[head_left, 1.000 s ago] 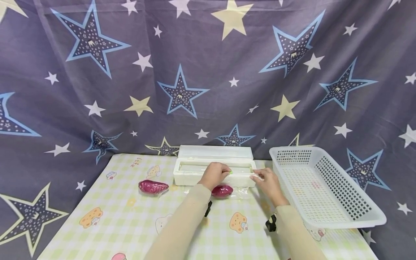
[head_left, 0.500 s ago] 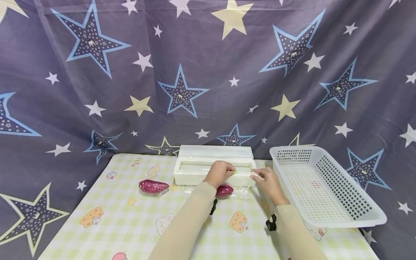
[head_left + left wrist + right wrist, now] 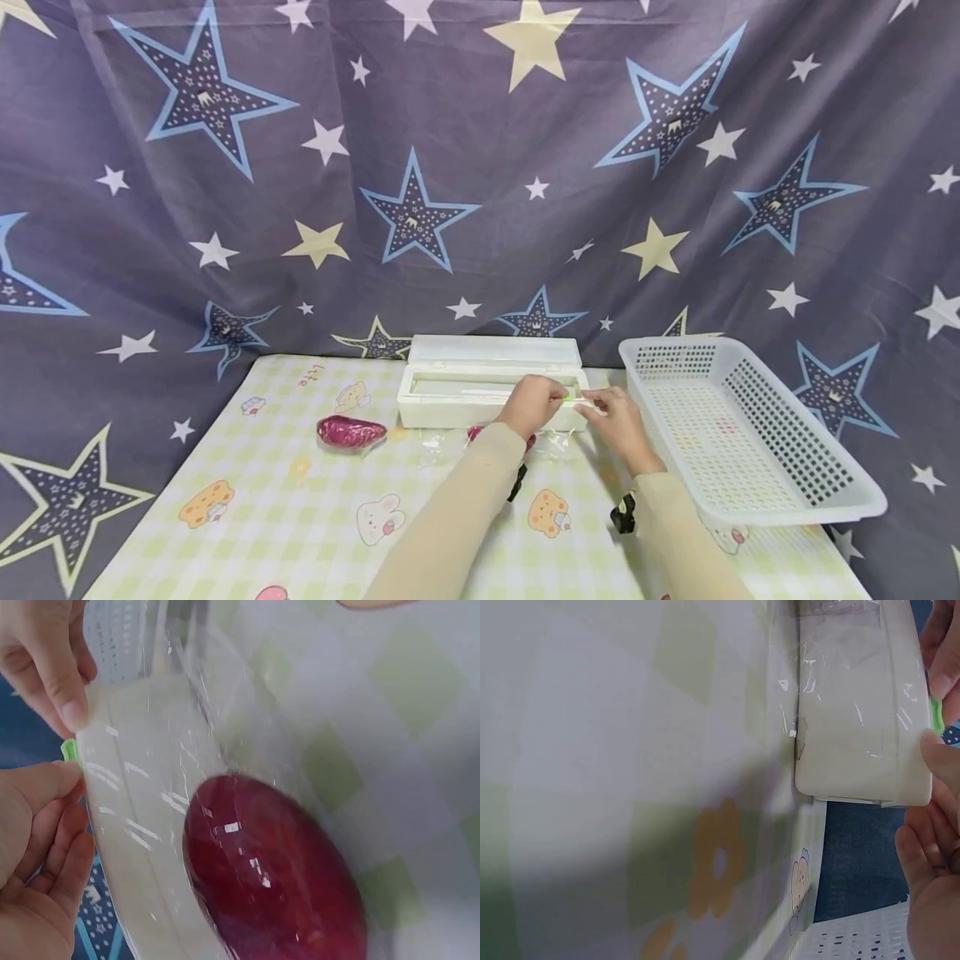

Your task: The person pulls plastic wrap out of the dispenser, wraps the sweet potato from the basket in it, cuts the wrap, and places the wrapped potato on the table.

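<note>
A white cling film dispenser [image 3: 442, 413] stands at the back of the table, its lid [image 3: 495, 351] tipped up. My left hand [image 3: 534, 403] pinches the small green slide cutter [image 3: 69, 750] on the dispenser's front top edge, close to the right end. At that end my right hand [image 3: 618, 423] grips the corner, with the thumb on the edge. Clear film [image 3: 240, 705] hangs over the front onto the table. A smooth dark red oval vegetable or fruit [image 3: 274, 870] lies against the film, partly hidden by my left forearm in the head view.
A similar purple-red piece [image 3: 351, 432], wrapped in shiny film, lies left of the dispenser. To the right stands a white perforated plastic basket [image 3: 795, 515]. A checked cloth [image 3: 285, 517] covers the table, and a starry curtain [image 3: 450, 292] hangs behind.
My left hand has slid the green cutter rightward along the dispenser's edge, closer to my right hand. The left forearm now covers more of the red oval. My right hand stays at the corner.
</note>
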Demonstrator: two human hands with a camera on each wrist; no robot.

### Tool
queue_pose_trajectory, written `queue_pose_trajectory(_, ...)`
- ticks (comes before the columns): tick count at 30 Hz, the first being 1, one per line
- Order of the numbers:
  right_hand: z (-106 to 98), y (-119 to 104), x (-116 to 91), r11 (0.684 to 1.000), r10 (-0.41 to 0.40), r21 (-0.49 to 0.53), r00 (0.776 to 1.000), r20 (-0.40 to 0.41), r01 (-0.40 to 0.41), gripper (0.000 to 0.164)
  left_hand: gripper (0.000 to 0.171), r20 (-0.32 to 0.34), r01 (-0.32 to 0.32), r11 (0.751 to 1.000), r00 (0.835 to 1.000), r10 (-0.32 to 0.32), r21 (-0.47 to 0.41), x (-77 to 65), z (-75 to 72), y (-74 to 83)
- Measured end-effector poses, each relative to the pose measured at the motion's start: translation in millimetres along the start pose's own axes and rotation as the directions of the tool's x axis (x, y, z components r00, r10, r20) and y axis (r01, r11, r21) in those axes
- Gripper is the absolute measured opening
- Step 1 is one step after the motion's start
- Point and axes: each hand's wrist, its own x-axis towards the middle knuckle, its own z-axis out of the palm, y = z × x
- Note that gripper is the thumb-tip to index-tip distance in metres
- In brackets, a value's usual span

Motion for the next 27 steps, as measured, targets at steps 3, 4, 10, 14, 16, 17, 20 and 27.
queue_pose_trajectory(3, 1, -1, 0, 1.000, -0.007, 0.004, 1.000, -0.004, 0.007, 0.032, 0.013, -0.001, -0.044, 0.999, 0.999, 0.044, 0.003, -0.4, 3.4, 1.7)
queue_pose_trajectory(4, 1, -1, 0, 1.000, -0.005, 0.007, 1.000, -0.006, 0.005, 0.033, 0.014, 0.000, -0.050, 0.999, 0.999, 0.050, 0.012, -0.7, 3.1, 3.3)
queue_pose_trajectory(10, 2, 0, 1, 1.000, -0.006, 0.020, 1.000, -0.008, 0.006, 0.033, 0.021, 0.063, -0.030, 0.998, 0.998, 0.027, 0.050, 0.2, -0.8, 10.1)
queue_pose_trajectory(14, 1, 1, 1, 1.000, -0.011, 0.023, 1.000, 0.001, 0.011, 0.034, 0.030, 0.142, -0.046, 0.996, 0.989, 0.036, 0.070, 2.4, 1.6, 8.5)
queue_pose_trajectory(16, 2, 2, 2, 1.000, -0.019, 0.016, 1.000, 0.002, 0.019, 0.034, 0.035, 0.164, -0.084, 0.993, 0.984, 0.068, 0.088, 3.1, 2.8, 7.9)
queue_pose_trajectory(17, 2, 2, 2, 1.000, -0.024, 0.012, 1.000, 0.000, 0.024, 0.034, 0.037, 0.174, -0.109, 0.988, 0.981, 0.089, 0.106, 3.4, 3.6, 7.7)
queue_pose_trajectory(20, 2, 3, 2, 1.000, -0.029, -0.001, 1.000, 0.004, 0.029, 0.036, 0.041, 0.195, -0.179, 0.971, 0.970, 0.147, 0.158, 3.9, 6.1, 8.4)
queue_pose_trajectory(27, 1, 3, 1, 0.999, -0.010, 0.040, 1.000, 0.021, 0.009, 0.041, 0.045, 0.250, -0.171, 0.968, 0.961, 0.122, 0.184, 4.0, 6.6, 14.3)
